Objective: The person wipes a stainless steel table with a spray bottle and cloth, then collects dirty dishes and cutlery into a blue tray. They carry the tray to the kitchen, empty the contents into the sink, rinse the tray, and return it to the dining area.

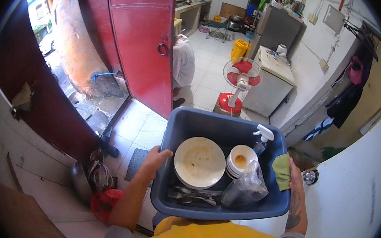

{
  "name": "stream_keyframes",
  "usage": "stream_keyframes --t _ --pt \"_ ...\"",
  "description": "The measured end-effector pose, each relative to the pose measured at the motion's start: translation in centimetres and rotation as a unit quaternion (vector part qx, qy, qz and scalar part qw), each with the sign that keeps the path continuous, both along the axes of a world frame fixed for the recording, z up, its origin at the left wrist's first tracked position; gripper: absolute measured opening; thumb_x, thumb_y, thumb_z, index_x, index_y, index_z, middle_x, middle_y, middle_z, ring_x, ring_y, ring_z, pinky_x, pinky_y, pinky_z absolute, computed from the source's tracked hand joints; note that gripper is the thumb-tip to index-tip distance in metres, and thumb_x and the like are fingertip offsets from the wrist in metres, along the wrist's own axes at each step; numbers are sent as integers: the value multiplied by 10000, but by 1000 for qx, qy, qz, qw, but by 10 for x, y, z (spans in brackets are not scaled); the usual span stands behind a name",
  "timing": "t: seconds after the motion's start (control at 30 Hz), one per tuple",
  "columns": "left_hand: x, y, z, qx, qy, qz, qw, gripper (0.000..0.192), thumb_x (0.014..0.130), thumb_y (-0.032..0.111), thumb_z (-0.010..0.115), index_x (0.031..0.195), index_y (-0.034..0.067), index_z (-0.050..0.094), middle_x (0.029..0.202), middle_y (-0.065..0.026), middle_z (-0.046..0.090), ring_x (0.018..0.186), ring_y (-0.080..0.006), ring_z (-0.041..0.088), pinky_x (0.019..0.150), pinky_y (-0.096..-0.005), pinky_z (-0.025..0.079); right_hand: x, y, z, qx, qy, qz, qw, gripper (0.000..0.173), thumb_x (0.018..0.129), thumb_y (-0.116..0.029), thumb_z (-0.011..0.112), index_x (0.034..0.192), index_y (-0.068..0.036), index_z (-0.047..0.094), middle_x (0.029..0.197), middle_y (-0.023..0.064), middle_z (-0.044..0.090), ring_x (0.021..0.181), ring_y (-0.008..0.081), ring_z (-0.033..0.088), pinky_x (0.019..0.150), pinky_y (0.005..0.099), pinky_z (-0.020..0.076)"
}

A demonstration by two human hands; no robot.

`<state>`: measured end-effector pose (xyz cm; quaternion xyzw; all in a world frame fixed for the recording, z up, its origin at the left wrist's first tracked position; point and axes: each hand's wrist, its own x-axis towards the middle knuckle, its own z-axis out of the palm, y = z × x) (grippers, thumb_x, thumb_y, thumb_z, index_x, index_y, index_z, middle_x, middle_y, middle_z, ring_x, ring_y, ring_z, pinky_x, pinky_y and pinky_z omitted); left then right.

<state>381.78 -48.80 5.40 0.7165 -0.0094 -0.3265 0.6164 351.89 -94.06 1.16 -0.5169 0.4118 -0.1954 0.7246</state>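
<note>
A grey plastic tub [190,115] is held in front of my body. My left hand [156,160] grips its left rim, thumb over the edge. On the right side, my right hand [295,173] holds the tub, with a green cloth [282,172] between hand and wall. Inside lie stacked soiled white plates [199,162], a stack of small bowls [241,159] with brown residue in the top one, and several spoons and forks [194,197]. A clear plastic bag [247,188] rests beside the bowls. A spray bottle [263,139] with a white trigger head stands in the right back corner.
A red metal door [147,48] stands ajar ahead, partly hiding a crouching person [183,60]. Beyond the tub are a red-and-white electric fan [241,80] and a white chest freezer [268,81]. Pans [86,175] sit at left; a white door [352,186] is close at right.
</note>
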Motion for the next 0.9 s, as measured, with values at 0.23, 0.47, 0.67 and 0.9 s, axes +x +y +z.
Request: stream_keyframes --t 0.23,0.47,0.67,0.9 --pt "86 -4 50 -63 7 -66 996 413 756 187 626 1077 -61 547 957 -161 589 843 -237 592 749 -343 495 47 16 38 54 -50 -16 997 442 930 -402 525 1115 -5 580 1021 128 647 865 242 652 738 384 540" --pt "169 -49 79 -137 46 -94 985 345 775 188 608 1034 -37 572 954 -163 596 815 -239 607 733 -359 514 90 -9 86 101 -84 2 991 397 937 -369 521 1134 -28 571 1057 128 637 907 253 643 779 399 527" --pt "249 -134 97 -155 57 -99 981 308 782 206 612 991 -20 593 905 -146 618 741 -224 627 665 -352 531 143 -72 119 89 -71 -8 994 422 942 -381 499 1178 -35 546 1085 137 630 927 250 634 800 387 515" --pt "357 -281 99 -163 9 -66 984 331 769 209 606 1018 -9 589 917 -139 617 795 -221 609 710 -342 507 238 -215 122 34 -106 -13 994 425 950 -352 487 1223 -29 524 1128 126 612 986 250 611 844 389 492"
